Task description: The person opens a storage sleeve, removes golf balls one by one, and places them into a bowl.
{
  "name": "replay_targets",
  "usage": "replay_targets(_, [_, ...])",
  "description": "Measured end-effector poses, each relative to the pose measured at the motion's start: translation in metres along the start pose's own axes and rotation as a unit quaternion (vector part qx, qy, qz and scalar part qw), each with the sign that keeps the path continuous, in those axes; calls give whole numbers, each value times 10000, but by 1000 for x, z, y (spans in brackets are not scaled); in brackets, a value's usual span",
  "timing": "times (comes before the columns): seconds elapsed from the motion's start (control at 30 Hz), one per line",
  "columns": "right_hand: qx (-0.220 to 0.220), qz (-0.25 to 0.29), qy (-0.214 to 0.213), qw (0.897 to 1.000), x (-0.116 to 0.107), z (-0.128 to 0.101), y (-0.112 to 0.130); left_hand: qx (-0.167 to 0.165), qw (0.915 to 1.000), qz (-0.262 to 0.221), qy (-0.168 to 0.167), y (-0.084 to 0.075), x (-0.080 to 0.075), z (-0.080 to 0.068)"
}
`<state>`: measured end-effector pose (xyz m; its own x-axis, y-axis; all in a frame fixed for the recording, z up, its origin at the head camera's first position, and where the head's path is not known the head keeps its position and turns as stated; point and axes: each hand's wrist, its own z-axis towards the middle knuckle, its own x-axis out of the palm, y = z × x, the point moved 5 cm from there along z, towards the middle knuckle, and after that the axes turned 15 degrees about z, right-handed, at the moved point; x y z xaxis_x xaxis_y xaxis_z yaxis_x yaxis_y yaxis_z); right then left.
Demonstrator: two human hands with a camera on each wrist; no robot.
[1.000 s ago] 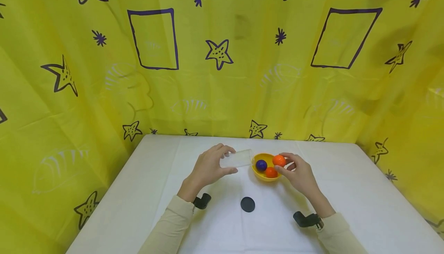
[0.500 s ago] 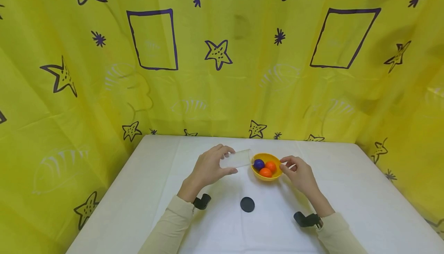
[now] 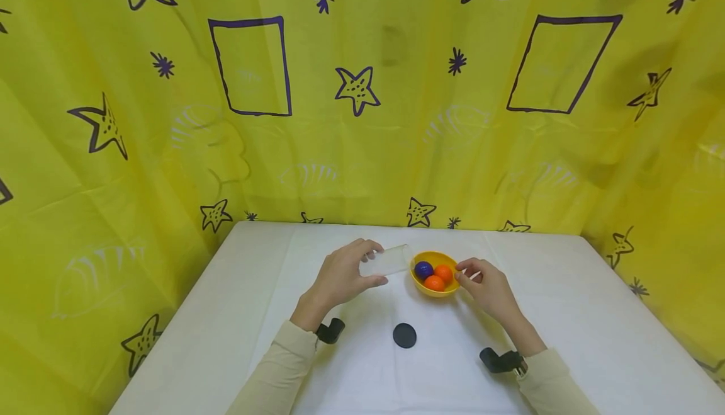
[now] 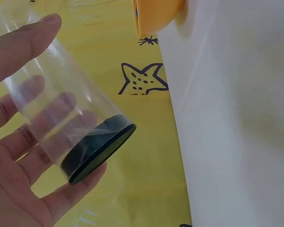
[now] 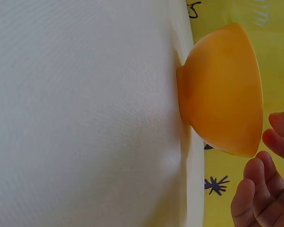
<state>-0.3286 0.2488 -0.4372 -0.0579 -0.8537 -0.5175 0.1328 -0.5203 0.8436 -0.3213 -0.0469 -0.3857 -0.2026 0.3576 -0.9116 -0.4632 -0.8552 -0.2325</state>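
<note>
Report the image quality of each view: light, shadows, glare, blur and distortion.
Head view: even bright light, soft shadows on the yellow patterned curtain, wide-angle bending at the edges. Left wrist view: sharp, faint glare on the clear plastic tube. Right wrist view: the orange bowl is crisp, the right hand slightly soft.

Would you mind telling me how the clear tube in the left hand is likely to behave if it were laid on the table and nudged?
The clear tube is a smooth, round cylinder, so on its side it would probably roll across the table. It looks thin-walled and empty, so likely light and easily pushed. Its glossy wall may be a little slippery; the left hand wraps fingers around it rather than pinching.
</note>
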Motion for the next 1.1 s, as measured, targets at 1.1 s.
replay_targets(1.1, [-173, 91, -485, 9986, -24, -2, 13, -499, 9896, -1063, 828, 21, 41, -4])
